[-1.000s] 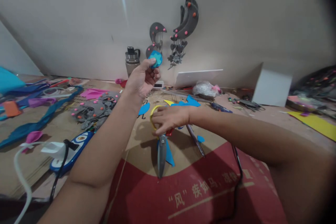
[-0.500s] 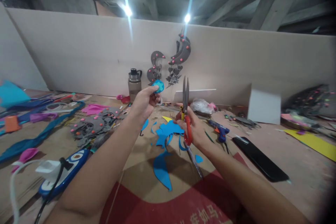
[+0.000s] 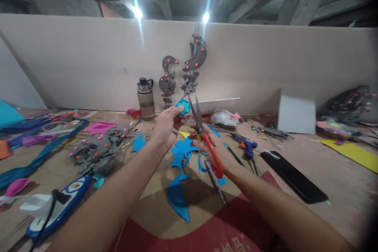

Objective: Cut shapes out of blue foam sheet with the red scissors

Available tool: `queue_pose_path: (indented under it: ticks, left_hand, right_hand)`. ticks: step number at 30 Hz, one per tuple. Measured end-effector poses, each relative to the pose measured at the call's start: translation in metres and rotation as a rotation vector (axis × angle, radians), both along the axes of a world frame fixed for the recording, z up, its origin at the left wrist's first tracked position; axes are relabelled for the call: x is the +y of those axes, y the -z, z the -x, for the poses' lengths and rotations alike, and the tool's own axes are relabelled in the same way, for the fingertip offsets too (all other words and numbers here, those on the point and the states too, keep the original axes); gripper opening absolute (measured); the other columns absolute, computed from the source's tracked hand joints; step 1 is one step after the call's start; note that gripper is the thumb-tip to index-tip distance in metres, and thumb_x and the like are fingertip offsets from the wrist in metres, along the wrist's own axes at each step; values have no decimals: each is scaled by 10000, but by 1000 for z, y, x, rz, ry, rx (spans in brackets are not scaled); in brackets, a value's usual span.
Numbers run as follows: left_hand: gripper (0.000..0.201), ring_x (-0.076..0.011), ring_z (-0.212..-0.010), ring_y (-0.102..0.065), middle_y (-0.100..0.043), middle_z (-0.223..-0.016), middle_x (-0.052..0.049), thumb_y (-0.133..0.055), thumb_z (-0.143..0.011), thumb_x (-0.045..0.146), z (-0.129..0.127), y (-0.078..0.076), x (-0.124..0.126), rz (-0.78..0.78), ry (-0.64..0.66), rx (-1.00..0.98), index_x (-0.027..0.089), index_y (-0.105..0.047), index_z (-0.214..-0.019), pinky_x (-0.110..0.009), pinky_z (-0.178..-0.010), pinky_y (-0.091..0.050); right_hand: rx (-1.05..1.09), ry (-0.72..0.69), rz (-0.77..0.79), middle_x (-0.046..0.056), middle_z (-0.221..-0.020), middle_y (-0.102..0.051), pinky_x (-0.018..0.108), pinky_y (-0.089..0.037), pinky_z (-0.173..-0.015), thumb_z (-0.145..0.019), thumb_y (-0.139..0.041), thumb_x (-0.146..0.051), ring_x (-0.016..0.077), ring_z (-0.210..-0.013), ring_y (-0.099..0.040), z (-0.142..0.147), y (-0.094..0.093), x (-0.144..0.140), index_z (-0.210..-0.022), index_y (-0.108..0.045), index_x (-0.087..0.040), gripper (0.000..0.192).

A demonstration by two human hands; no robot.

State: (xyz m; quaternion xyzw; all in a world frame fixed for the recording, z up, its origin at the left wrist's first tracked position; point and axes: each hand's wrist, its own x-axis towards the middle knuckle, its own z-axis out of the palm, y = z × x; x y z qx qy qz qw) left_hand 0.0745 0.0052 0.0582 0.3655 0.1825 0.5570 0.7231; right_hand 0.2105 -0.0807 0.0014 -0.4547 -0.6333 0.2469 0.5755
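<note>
Between the thumb and fingers of my left hand [image 3: 165,125] is a small blue piece of craft sheet [image 3: 186,111], with a lighter turquoise shape on its face. My right hand [image 3: 220,147] grips red-handled scissors [image 3: 213,153], blades pointing up and slightly parted, their tips just right of the blue piece. A narrow yellow item [image 3: 199,136] shows by the right fingers; its kind is unclear. Below both hands, blue cut scraps [image 3: 183,147] and a larger curved blue piece [image 3: 177,197] lie on cardboard. A pen [image 3: 217,185] lies beside them.
A bottle [image 3: 146,100] stands near the white wall, where grey moon-shaped hangings [image 3: 198,56] hang. To the right are a glue gun [image 3: 248,145] and a black phone [image 3: 292,177]. Grey felt pieces [image 3: 99,145] and a blue power strip [image 3: 63,208] with cables occupy the left.
The scissors have tilted left and come close to the blue piece, which has moved slightly right and down. The camera view has shifted a little to the right.
</note>
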Motion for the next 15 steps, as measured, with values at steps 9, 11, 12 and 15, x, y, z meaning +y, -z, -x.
queue_pose_path:
  ticks: [9,11,12,15]
  left_hand:
    - [189,-62,-545,-553,-625,-638,19,-794,-647,151,-5,5,-4,-1,-15,14,139,-609,-687,-167,-499,-416]
    - [203,-69,-550,-560,-623,-637,21,-806,-641,162,-6,6,-5,-21,-12,23,142,-611,-695,-175,-499,-413]
    - [211,-73,-550,-560,-620,-633,22,-812,-637,168,-7,7,-5,-28,-15,29,145,-610,-696,-179,-500,-412]
    - [214,-79,-551,-560,-624,-630,17,-811,-624,176,-8,8,-6,-38,-21,38,146,-610,-691,-186,-502,-408]
  right_hand:
    - [25,-45,133,-30,-684,-564,282,-441,-591,-910,-636,-468,157,-618,-535,6,-11,-10,-965,-592,-210,268]
    - [31,-56,136,-41,-664,-533,271,-425,-568,-916,-625,-487,144,-592,-508,7,-12,-12,-916,-558,-215,280]
    - [34,-60,146,-46,-653,-519,265,-415,-556,-919,-622,-488,137,-574,-491,7,-13,-12,-884,-534,-219,285]
    - [26,-68,180,-56,-631,-500,254,-385,-528,-913,-643,-467,119,-537,-456,8,-14,-14,-810,-468,-229,313]
